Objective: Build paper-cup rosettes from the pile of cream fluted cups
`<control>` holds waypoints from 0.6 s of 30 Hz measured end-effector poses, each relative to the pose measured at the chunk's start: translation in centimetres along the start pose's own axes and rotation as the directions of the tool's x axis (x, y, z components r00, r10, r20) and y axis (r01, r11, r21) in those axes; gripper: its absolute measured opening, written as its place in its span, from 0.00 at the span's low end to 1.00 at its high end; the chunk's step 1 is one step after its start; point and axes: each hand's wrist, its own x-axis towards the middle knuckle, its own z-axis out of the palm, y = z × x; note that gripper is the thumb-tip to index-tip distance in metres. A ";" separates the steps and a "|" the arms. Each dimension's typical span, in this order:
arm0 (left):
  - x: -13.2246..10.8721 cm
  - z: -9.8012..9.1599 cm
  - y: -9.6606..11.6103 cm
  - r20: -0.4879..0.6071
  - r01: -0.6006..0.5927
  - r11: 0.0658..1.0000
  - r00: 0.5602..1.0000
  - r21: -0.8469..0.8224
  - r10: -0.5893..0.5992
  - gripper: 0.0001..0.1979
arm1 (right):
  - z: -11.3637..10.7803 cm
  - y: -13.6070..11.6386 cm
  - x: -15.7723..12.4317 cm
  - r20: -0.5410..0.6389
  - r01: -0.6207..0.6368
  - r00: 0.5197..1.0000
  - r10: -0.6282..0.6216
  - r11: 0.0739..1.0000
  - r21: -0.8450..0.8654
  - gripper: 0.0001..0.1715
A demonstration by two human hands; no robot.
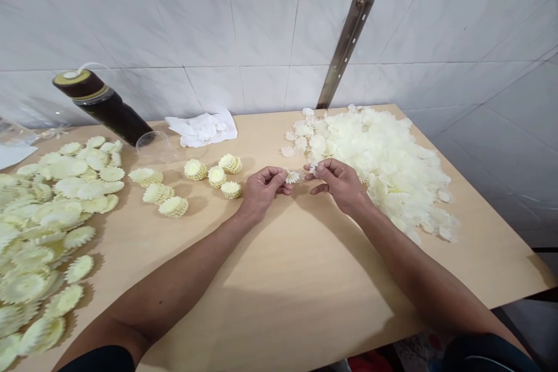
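Near the middle of the table, my left hand [264,190] is closed, its thumb and fingers pinching a small white flower-shaped piece [293,176] with a scalloped edge. Just to its right, my right hand [339,183] pinches a thin, pale flower-shaped piece [314,168] between thumb and finger. A narrow gap separates the two pieces. Beside my right hand spreads a heap of loose translucent flower-shaped pieces [383,157]. To the left of my left hand stand several short stacks of yellowish flower-shaped pieces [217,176].
A large pile of thicker yellowish flower-shaped pieces [56,209] covers the table's left side. Behind it leans a dark bottle [115,113], with a clear round lid [153,145] and crumpled white tissue [203,129] nearby. A slotted metal bracket [346,49] rises against the tiled wall [261,11].
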 end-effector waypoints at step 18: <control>-0.4 0.5 0.5 0.116 0.150 0.984 0.984 -0.099 -0.139 0.28 | -0.3 0.3 0.0 0.114 -0.082 0.991 0.069 0.991 0.107 0.30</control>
